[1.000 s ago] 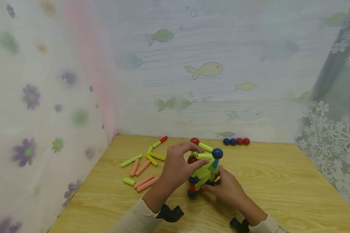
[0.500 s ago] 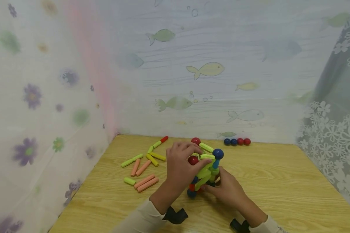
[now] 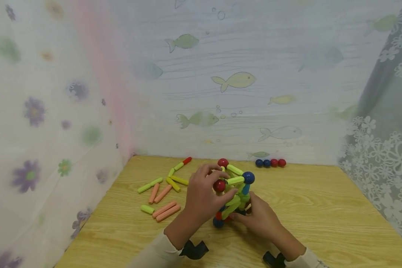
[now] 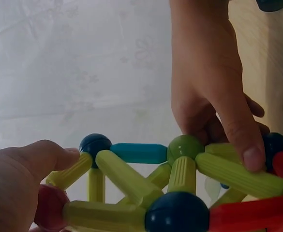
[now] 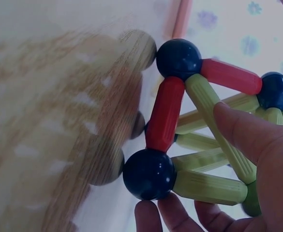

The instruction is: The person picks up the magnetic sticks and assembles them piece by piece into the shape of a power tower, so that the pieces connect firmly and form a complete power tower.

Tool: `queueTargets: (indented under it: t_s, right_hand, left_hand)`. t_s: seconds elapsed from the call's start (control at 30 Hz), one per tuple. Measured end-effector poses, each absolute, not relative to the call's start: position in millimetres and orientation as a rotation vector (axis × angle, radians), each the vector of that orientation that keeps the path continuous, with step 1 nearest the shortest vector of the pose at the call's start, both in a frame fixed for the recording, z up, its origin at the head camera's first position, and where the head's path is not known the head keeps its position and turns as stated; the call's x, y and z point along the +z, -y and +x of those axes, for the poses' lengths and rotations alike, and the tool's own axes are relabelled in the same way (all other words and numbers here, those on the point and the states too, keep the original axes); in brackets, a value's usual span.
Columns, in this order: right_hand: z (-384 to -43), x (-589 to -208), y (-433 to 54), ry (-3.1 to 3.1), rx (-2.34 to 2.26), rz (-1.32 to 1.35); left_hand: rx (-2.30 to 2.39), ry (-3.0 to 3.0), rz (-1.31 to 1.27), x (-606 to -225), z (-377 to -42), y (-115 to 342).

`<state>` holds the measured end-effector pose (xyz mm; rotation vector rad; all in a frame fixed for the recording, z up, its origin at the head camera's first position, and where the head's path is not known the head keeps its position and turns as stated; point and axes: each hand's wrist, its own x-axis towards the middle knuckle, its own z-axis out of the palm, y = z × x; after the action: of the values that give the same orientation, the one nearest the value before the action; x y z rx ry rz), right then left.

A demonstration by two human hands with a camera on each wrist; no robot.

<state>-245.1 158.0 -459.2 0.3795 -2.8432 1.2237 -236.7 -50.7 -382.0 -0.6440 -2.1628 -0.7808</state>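
A building-toy structure of balls and sticks (image 3: pixel 235 181) stands upright on the wooden table, with red and blue balls at its top. My left hand (image 3: pixel 202 191) curls around its upper left side, at a red ball (image 3: pixel 219 185). In the left wrist view, the left thumb (image 4: pixel 54 157) overlaps a yellow-green stick near a blue ball (image 4: pixel 95 144). My right hand (image 3: pixel 262 217) grips the lower right side. In the right wrist view, its thumb lies on a yellow-green stick (image 5: pixel 214 116) and its fingertips are under a blue ball (image 5: pixel 149 174), beside a red stick (image 5: pixel 165 113).
Loose orange sticks (image 3: pixel 168 213), yellow sticks (image 3: pixel 179 180) and yellow-green sticks (image 3: pixel 150 185) lie on the left of the table (image 3: pixel 321 212). Toward the back right is a row of blue and red balls (image 3: pixel 270 163). Patterned curtains (image 3: pixel 194 93) close off the back and sides.
My left thumb has moved down off the upper yellow-green stick, and its fingers have eased back, showing more of the red ball. The right hand keeps its grip in place.
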Motion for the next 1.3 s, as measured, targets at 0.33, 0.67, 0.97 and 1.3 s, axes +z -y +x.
queueTargets:
  t_s: [0.33, 0.67, 0.97, 1.3]
  right_hand:
    - [-245.2, -458.7, -157.9, 2.829, 1.236, 0.418]
    - [-244.7, -460.0, -157.3, 2.843, 1.141, 0.429]
    - [-242.5, -457.1, -157.9, 2.869, 1.04, 0.423]
    - [-246.1, -455.1, -159.8, 2.865, 1.058, 0.346]
  left_hand:
    - [-0.835, 2.184, -0.766, -381.4, -232.5, 62.0]
    - [-0.792, 2.156, -0.762, -383.3, -233.5, 61.7]
    - [-0.845, 2.165, -0.795, -382.2, -238.2, 64.4]
    - [-1.081, 2.348, -0.852, -383.5, -258.4, 93.2]
